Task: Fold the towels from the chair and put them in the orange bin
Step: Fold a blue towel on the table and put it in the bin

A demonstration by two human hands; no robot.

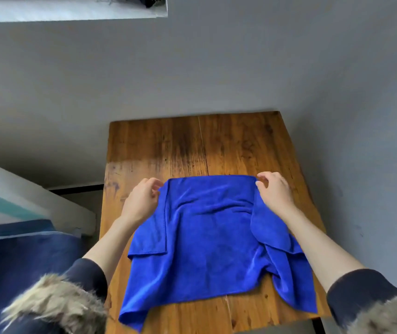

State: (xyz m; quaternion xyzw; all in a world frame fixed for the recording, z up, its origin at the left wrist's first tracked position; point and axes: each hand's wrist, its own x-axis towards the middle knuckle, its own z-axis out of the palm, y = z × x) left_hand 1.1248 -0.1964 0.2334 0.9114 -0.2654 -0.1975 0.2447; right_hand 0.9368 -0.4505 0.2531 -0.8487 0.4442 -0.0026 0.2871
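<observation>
One blue towel (207, 227) on one table (216, 145); left hand (142, 198) and right hand (274, 191) seemingly pinch its far corners.

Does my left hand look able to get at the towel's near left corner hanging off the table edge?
Probably yes. The left hand now pinches the blue towel at its far left corner; nothing lies on the table between it and that corner.

The towel (211, 227) is a solid, saturated royal blue with no pattern, stitched along its hems in matching blue. The table (231, 145) is orange-brown wood with dark grain streaks, darkest near its far edge, and a pale seam running from far edge to near edge. The sleeves (89, 273) are dark navy with tan-grey fur trim, and the floor (192, 68) is plain grey.
</observation>
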